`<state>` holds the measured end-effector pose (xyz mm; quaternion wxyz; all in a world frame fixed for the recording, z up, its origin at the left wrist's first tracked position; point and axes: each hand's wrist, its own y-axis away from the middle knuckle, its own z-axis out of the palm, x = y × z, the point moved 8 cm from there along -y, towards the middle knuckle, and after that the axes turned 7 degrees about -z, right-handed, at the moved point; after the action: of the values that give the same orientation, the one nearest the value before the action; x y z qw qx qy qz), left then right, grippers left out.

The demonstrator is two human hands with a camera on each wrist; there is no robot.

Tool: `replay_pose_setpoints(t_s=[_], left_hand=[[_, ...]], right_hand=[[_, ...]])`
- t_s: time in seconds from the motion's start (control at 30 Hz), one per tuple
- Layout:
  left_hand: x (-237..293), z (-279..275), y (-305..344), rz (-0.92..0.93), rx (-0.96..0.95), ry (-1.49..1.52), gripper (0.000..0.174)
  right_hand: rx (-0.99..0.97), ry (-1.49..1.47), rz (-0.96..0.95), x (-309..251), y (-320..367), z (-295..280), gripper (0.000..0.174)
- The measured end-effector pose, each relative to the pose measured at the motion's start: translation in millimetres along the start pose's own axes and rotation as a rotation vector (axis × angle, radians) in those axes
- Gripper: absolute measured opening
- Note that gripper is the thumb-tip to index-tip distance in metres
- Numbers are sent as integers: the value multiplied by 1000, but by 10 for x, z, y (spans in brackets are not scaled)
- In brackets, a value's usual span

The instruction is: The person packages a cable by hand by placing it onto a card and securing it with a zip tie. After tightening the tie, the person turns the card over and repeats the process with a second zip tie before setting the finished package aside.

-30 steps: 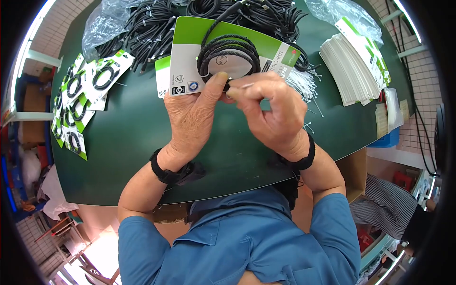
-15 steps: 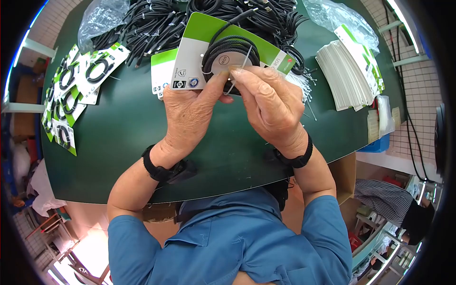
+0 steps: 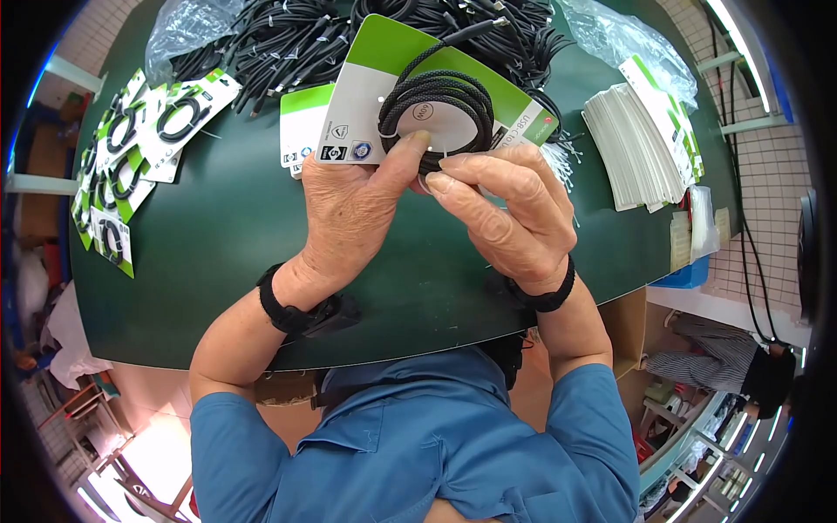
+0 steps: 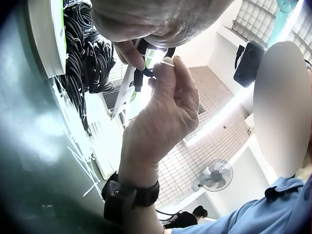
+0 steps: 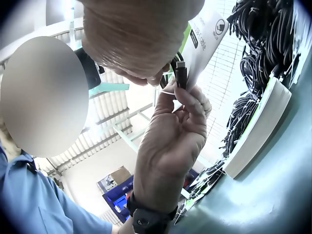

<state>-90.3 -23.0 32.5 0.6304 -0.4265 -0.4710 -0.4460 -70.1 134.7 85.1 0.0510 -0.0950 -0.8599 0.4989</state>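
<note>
The left hand [image 3: 349,209] reaches up from below and grips the backing card [image 3: 356,100], thumb in front, with the coiled black cable [image 3: 446,83] lying against the card's face; the right hand [image 3: 519,205], thumb and index finger nearly closed, seems to pinch a white cable tie [image 4: 167,63] at the coil's lower edge; both are above the green table [image 3: 227,253]; a fan [image 4: 216,175] stands in the room; a cardboard box [image 3: 626,331] sits beyond the table edge, its contents hidden.

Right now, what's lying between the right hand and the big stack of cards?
Between the right hand and the card stack, the head view shows thin white ties on the green table.
</note>
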Motion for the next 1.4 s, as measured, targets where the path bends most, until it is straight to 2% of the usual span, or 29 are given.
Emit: replay_pose_setpoints(t_s=[0.2,0.7,1.13,1.23,1.4], left_hand=[[-27,2,6,-41,18,85,24],[-13,11,14,-14,-2,68,26],[-6,10,6,-27,-20,72,23],[-13,20,39,-38,-17,31,20],[-33,29,63,-44,-3,22,16]], right_hand=[[-26,34,7,-15,12,-53,42],[22,-38,66,45,52,-55,40],[81,-7,32,70,48,-25,36],[5,-12,116,99,5,9,36],[56,-115,154,152,20,55,34]])
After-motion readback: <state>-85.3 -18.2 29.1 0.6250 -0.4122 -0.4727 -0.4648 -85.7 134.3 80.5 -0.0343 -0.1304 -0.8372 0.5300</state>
